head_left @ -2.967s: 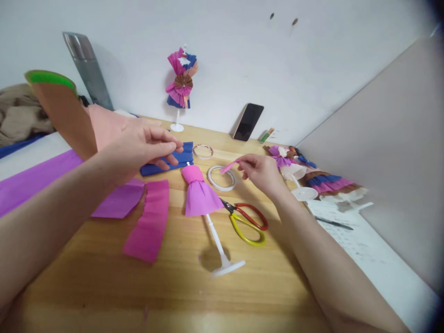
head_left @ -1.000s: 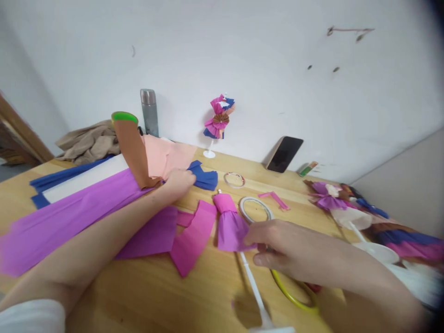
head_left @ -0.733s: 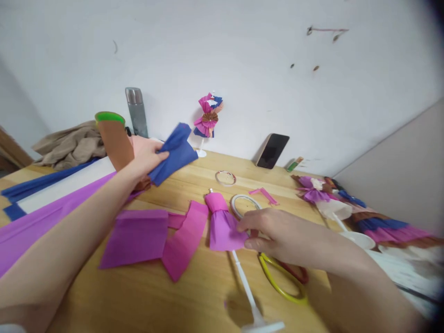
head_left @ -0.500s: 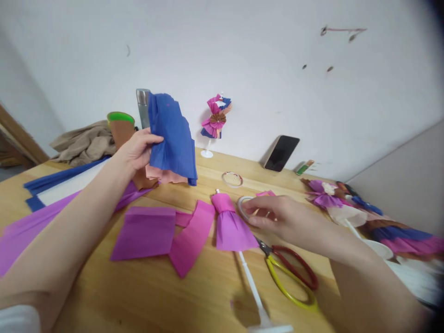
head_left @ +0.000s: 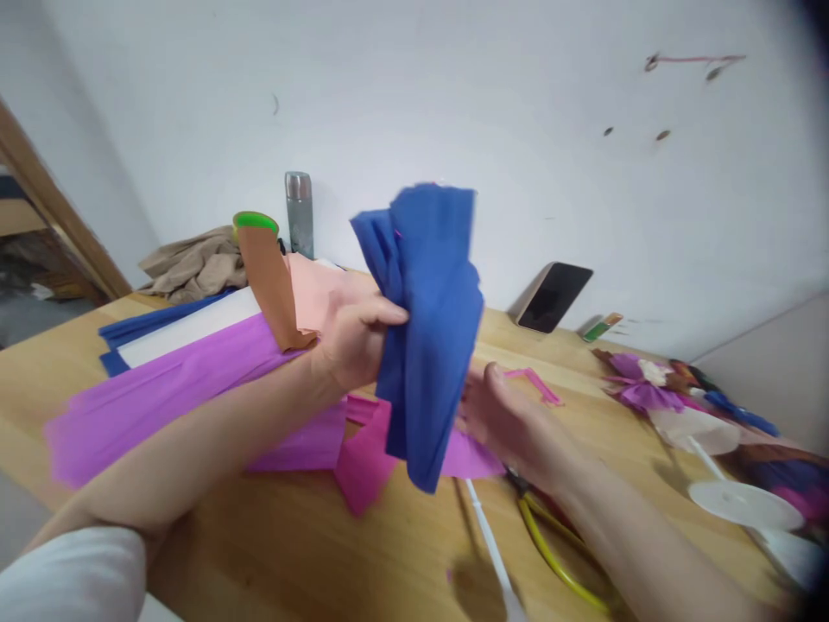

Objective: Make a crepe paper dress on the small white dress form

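Two bare hands work above a wooden table [head_left: 272, 553], seen from the single head camera looking forward and down. The left hand [head_left: 353, 341] is raised over the table, its fingers and thumb clamped on the edge of a folded piece of blue crepe paper [head_left: 424, 328], which hangs upright in mid-air at the centre of the view, blurred. The right hand [head_left: 511, 423] sits just behind and below the paper's lower part, palm open, fingers spread apart and holding nothing; whether it touches the paper cannot be told.

The blue paper looks very light, soft and limp, drooping in pleats below the grip. It would likely tear or crease easily, so a gentle pinch at the gathered upper fold, where the left hand has it, seems the safest hold.

Beneath the hands lie pink paper pieces [head_left: 363, 458] and a long purple sheet [head_left: 161, 393]. Yellow-handled scissors [head_left: 557, 557] lie near the right forearm. Farther back stand a metal flask [head_left: 299, 212] and a dark phone [head_left: 553, 298] leaning on the wall. A paper-dressed doll [head_left: 648, 389] lies at right.
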The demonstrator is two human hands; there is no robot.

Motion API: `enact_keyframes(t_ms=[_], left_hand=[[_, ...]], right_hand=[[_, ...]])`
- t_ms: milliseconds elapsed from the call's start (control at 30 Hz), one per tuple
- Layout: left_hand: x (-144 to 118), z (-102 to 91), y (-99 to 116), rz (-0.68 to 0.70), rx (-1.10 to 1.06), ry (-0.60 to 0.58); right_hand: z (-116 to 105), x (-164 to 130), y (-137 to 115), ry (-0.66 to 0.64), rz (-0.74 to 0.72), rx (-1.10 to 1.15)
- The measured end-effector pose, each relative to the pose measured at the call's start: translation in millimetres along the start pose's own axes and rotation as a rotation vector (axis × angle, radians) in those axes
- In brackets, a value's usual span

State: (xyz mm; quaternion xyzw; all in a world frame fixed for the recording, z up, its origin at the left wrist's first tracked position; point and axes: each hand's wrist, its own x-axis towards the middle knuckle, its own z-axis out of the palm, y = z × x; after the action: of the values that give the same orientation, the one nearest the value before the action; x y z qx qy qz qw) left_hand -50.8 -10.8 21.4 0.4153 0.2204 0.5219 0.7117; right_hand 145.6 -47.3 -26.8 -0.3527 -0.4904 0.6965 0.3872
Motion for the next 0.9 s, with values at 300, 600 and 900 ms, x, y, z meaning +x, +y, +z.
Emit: enact_keyframes(t_ms=[300,600,900], left_hand=[[12,-23.1,10,0.009,0.062,0.120],[23,-42.0,13,-0.084,0.166,0.151],[23,-55.0,33,0.030,0.242,0.131]], right_hand=[[0,-5,-21,0.312,-0.069,0.146],[-19,4,-27,0.384,-0.128,0.047],[-34,2,-41,0.506,-0.242,0.039]])
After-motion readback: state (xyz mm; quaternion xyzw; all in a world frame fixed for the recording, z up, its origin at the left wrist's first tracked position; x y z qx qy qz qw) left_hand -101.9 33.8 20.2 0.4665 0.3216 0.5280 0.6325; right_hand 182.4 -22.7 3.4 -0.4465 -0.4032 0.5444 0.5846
